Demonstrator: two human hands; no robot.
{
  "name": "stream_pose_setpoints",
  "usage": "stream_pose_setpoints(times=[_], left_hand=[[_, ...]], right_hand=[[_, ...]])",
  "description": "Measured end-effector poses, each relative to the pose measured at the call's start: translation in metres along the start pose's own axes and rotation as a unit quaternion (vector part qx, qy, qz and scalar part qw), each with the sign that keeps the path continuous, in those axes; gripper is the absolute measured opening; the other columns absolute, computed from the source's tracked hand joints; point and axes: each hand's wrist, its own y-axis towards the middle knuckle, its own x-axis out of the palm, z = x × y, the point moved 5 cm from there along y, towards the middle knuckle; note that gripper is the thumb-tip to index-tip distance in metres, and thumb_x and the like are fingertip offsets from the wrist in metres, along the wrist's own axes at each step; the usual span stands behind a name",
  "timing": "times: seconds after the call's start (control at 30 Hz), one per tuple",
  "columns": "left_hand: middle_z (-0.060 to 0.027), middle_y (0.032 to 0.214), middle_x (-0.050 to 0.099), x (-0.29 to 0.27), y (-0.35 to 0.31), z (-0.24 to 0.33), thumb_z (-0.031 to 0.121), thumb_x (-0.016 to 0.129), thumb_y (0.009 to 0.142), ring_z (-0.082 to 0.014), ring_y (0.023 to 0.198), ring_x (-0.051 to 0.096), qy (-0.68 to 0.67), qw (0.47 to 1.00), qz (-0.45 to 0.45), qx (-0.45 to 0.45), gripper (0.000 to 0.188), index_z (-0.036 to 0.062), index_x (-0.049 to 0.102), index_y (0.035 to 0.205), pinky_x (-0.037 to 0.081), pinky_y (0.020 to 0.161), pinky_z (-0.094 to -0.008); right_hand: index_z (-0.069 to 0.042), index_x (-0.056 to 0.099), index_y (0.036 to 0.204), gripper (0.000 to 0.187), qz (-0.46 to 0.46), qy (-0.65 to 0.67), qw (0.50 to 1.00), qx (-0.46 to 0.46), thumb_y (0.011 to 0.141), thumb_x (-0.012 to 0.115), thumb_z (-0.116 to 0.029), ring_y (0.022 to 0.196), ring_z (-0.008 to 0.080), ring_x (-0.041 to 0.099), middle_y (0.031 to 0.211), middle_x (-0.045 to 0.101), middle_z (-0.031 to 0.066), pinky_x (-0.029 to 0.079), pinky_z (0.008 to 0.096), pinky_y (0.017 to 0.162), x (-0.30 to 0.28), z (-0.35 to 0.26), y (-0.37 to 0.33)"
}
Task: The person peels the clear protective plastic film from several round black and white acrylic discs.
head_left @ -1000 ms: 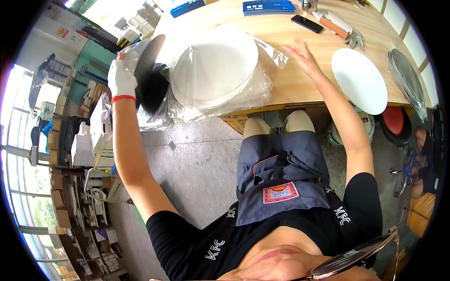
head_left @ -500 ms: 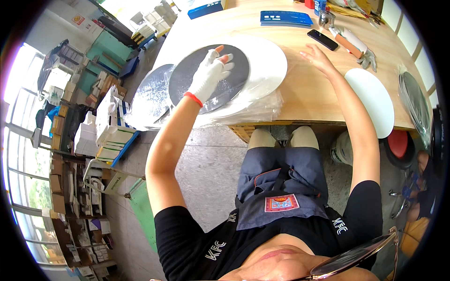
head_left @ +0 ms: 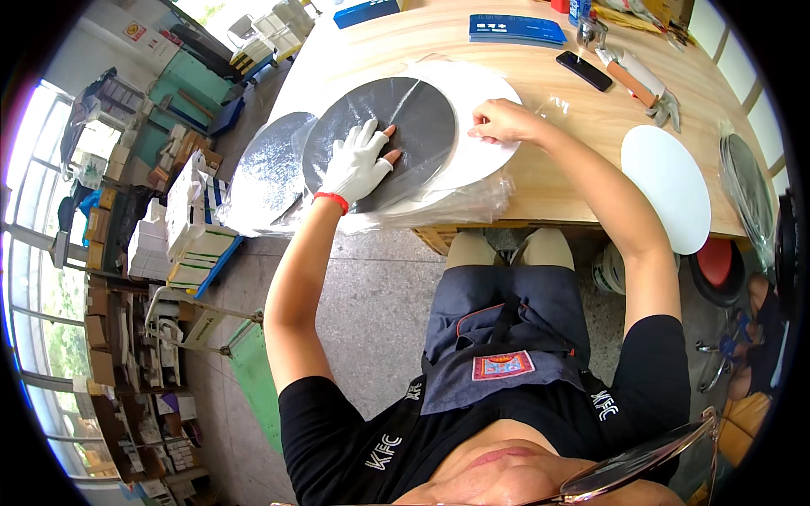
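Observation:
My left hand, in a white glove with some bare fingertips, lies flat with fingers spread on a dark grey disc. Clear plastic film with shiny creases covers this disc. Beneath it, a larger white disc shows on the right. My bare right hand is over the white disc's right part, fingers curled and pinched together; what they hold, if anything, is hidden. Another dark disc in clear plastic lies to the left, partly overlapped. Loose clear plastic bunches along the table's front edge.
On the wooden table, a white oval sheet lies at right, beside plastic-wrapped dark discs. Farther back are a phone, a grey glove, a blue booklet stack and a metal cup.
My left hand has lowered toward me and flattened onto the dark disc. My right hand has swung left from above the bare table to the white disc, its fingers closing.

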Motion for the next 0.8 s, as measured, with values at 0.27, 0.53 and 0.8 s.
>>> stream_pose_setpoints(times=[0.27,0.53,0.8], left_hand=[[-0.0132,0.158,0.028,-0.003,0.011,0.01,0.055,0.051,0.094,-0.0322,0.144,0.027,-0.004,0.997,-0.071,0.038,0.064,0.0253,0.039,0.15,0.02,0.117,-0.051],[-0.0118,0.157,0.028,-0.002,0.003,0.017,0.06,0.049,0.093,-0.0305,0.146,0.024,-0.029,0.998,-0.043,0.034,0.065,0.0283,0.041,0.149,0.017,0.115,-0.0586],[-0.0159,0.156,0.028,-0.005,-0.005,0.027,0.059,0.048,0.094,-0.0325,0.145,0.024,-0.016,0.998,-0.052,0.023,0.064,0.0293,0.04,0.15,0.02,0.112,-0.0603]], right_hand=[[-0.013,0.064,0.078,0.011,0.347,-0.329,0.812,-0.333,0.085,0.068,-0.021,0.071,0.0137,0.062,0.071,0.064,-0.0014,0.048,0.0296,0.075,-0.007,-0.036,-0.057],[-0.014,0.061,0.076,0.017,0.436,-0.28,0.746,-0.418,0.08,0.076,-0.021,0.063,0.0104,0.054,0.064,0.055,-0.0066,0.045,0.0268,0.068,-0.018,-0.043,-0.093],[-0.012,0.063,0.077,0.021,0.45,-0.245,0.715,-0.475,0.073,0.083,-0.013,0.058,0.0131,0.051,0.062,0.048,-0.002,0.043,0.0293,0.06,-0.016,-0.053,-0.114]])
